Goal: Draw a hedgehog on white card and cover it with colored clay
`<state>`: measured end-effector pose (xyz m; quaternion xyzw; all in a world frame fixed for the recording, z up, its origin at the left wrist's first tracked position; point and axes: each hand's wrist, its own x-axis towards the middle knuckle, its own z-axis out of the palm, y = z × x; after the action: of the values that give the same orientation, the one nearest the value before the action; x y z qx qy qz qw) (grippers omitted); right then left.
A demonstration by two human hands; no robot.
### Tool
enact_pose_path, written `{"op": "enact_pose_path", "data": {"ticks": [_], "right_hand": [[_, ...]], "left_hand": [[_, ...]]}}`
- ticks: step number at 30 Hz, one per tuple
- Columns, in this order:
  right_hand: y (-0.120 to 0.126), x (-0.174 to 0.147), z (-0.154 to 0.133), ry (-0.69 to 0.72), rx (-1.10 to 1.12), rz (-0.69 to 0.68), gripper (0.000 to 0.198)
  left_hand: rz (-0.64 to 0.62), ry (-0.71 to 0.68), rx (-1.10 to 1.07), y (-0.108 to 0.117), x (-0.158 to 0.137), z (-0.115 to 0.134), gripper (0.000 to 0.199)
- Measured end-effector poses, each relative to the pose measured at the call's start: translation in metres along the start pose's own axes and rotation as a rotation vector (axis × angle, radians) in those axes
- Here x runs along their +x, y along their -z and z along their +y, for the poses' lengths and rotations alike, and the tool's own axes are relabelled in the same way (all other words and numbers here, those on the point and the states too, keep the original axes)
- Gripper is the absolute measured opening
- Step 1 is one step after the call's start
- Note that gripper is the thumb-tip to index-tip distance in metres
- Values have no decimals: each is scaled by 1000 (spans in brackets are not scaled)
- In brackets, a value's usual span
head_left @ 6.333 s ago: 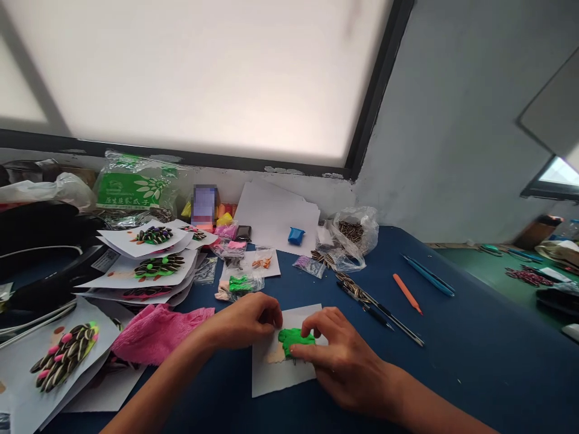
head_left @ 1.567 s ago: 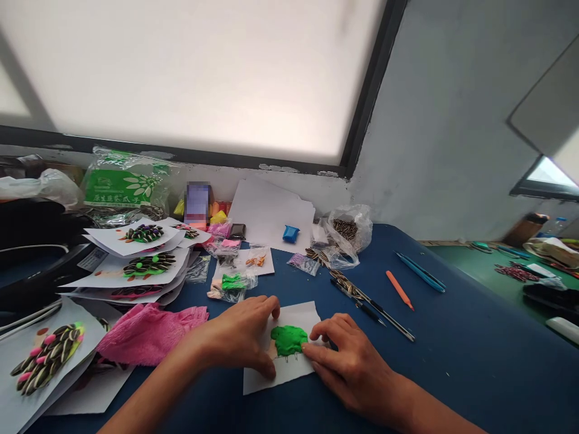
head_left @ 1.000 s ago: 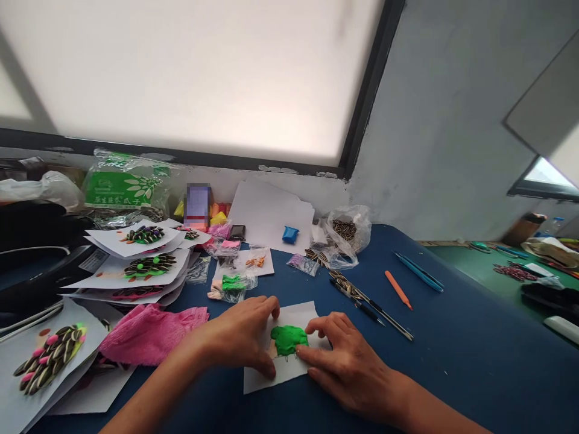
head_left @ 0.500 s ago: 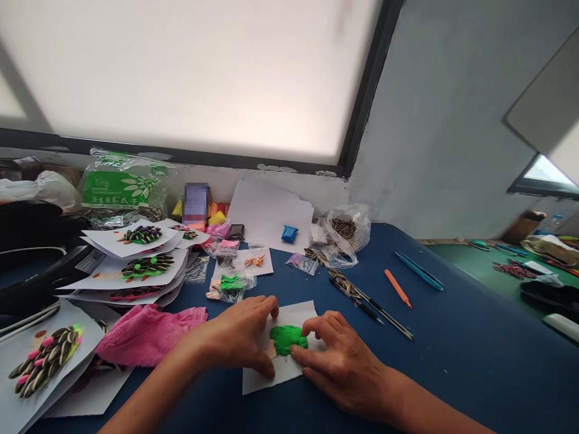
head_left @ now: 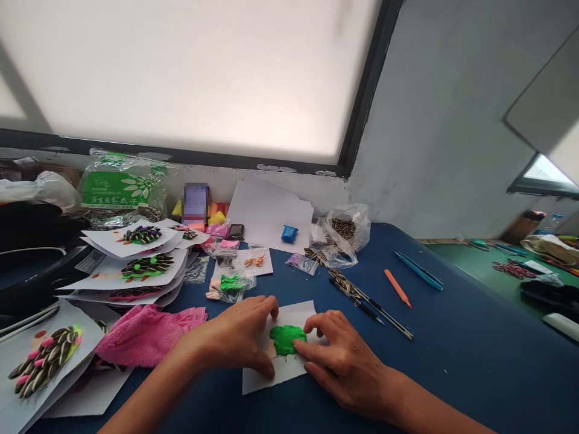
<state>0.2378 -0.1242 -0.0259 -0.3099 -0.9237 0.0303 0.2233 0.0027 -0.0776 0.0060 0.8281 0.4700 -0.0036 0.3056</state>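
Note:
A small white sheet of paper (head_left: 260, 381) lies on the blue table before me, with a flattened lump of green clay (head_left: 287, 339) stuck on it. A patch of pale peach clay (head_left: 272, 348) borders the green at its left, and short pen lines show below. My left hand (head_left: 242, 337) rests over the sheet's left side, thumb and fingers apart. From the right, my right hand (head_left: 341, 355) touches the green clay's right edge with a fingertip, its fingers spread and nothing gripped.
Paper sheets with sunflower-seed pictures (head_left: 147, 265) are stacked at left beside a pink cloth (head_left: 151, 337). Bagged clay (head_left: 231, 282), a blue clay packet (head_left: 289, 233) and a bag of seeds (head_left: 344, 229) lie behind. Pens (head_left: 362, 304), an orange marker (head_left: 398, 288) and blue tweezers (head_left: 418, 270) are at right.
My right hand has shifted slightly right, its fingertip now nearer the green clay's edge. More of the pen lines below the clay shows. My left hand stays in place.

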Motion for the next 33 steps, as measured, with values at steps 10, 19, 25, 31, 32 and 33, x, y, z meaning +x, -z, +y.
{"op": "enact_pose_path", "data": {"ticks": [10, 19, 25, 31, 32, 33], "right_hand": [[-3, 4, 1, 76, -29, -80, 30], [-3, 8, 1, 75, 0, -116, 30], [-1, 18, 1, 101, -33, -146, 26], [-4, 25, 3, 209, -86, -96, 22], [-5, 25, 3, 227, -90, -79, 22], [-6, 24, 4, 239, -89, -57, 21]], "left_hand": [[17, -9, -12, -2, 0, -1, 58], [21, -8, -4, -1, 1, -1, 57], [25, -6, -7, -1, 1, -1, 57], [20, -8, -7, -2, 1, -3, 59], [20, -8, -5, -2, 1, -3, 59], [21, -8, -4, -2, 1, -3, 59]]}}
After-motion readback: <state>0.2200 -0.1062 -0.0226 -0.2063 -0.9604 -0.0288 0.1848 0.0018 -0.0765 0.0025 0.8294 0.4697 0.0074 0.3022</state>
